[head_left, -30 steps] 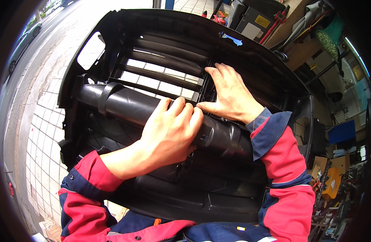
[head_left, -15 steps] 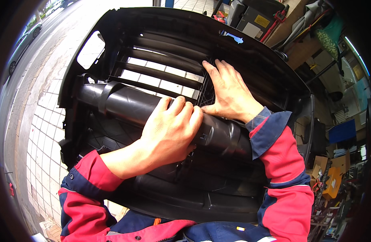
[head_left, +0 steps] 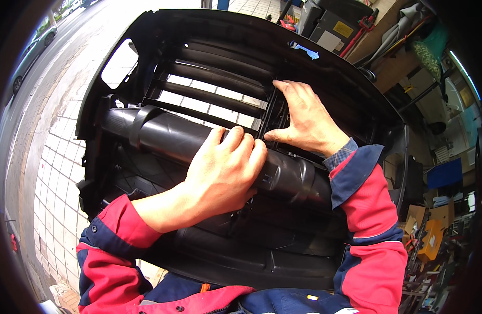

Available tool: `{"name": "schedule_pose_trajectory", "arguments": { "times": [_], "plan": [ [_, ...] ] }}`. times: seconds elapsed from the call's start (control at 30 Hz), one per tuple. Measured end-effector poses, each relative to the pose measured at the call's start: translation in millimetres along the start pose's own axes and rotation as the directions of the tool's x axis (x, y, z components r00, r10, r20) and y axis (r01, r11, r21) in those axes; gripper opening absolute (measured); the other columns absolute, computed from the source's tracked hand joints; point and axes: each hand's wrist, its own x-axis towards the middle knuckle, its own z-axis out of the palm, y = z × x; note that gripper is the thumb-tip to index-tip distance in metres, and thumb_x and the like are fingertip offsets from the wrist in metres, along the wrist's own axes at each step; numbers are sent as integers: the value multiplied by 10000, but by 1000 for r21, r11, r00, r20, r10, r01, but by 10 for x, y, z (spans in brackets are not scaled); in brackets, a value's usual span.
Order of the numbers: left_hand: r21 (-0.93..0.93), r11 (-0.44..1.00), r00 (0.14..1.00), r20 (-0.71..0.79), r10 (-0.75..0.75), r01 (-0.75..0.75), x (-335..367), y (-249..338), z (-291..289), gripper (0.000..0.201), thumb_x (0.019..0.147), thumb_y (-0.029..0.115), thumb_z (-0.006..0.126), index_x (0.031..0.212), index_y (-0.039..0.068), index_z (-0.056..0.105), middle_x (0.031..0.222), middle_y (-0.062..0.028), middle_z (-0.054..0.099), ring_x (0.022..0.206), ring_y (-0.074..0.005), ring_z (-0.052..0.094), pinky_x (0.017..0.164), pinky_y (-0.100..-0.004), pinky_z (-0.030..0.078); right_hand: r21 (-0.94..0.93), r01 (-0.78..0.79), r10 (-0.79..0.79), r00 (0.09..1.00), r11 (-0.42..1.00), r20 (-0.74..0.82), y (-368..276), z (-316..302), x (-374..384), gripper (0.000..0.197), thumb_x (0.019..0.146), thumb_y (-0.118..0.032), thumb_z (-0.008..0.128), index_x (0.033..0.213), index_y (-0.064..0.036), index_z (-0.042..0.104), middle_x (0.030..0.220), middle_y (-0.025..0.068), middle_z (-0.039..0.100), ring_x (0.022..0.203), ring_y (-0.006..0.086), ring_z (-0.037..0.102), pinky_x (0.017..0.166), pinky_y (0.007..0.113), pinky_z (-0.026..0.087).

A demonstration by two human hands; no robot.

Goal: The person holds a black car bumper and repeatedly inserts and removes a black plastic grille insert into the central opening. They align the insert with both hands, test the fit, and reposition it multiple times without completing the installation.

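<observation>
A large black plastic panel (head_left: 241,31), shaped like a car bumper and inside up, fills the middle of the view. A row of grille slats (head_left: 209,94) crosses its upper part, with a thick black tube-like duct (head_left: 170,133) running at a slant below them. My left hand (head_left: 220,170) is wrapped over the middle of this duct, knuckles up. Just above it, my right hand (head_left: 309,118) touches the upright centre rib (head_left: 272,112) beside the slats, thumb and fingers spread apart. Its palm side is hidden.
A dark bin (head_left: 332,23) stands beyond the panel's far edge. Cardboard boxes (head_left: 440,212), an orange box (head_left: 430,239) and cluttered shelving line the right side. On the left lie tiled pavement (head_left: 58,188) and a road with a parked car (head_left: 34,55).
My right hand has shifted slightly right, away from the slats, and its fingers are a little more bent. The left hand keeps its hold on the duct.
</observation>
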Motion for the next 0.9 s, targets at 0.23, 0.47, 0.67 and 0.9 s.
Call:
{"name": "schedule_pose_trajectory", "arguments": {
  "times": [0.23,0.47,0.67,0.9],
  "plan": [
    [12,1000,1000,3,-2,2,-16,3,-5,896,643,366,1060,1365,-23,699,1288,-173,747,1294,-375,716,1126,-523,541,-20,-5,4,999,1000,-41,-27,12,-1,1110,836,-452,1048,1698,22,532,1640,283,605,1568,473,553,1327,560,476],
    [-12,1000,1000,10,-5,5,-6,0,-16,975,617,328,1074,1426,-38,671,1389,-203,743,1359,-406,706,1191,-557,521,-120,-95,65,970,988,-233,341,-856,-179,708,956,-350,963,1535,-19,726,1599,279,696,1502,465,661,1284,519,541],
    [-28,1000,1000,6,0,0,-7,3,-6,998,627,344,1087,1455,-23,668,1391,-211,734,1373,-419,692,1206,-565,510,-425,-402,320,913,811,-253,1147,-1829,-654,722,944,-331,969,1565,-62,718,1611,192,715,1533,408,637,1306,482,519],
    [-1,999,999,10,36,-36,-30,19,-24,1005,618,350,1099,1453,-10,672,1387,-186,738,1374,-399,695,1194,-555,514,-309,-483,504,864,819,-16,1331,-1463,-407,465,994,-330,928,1363,-65,826,1231,225,863,1220,461,801,1046,504,632]
  ]
}}
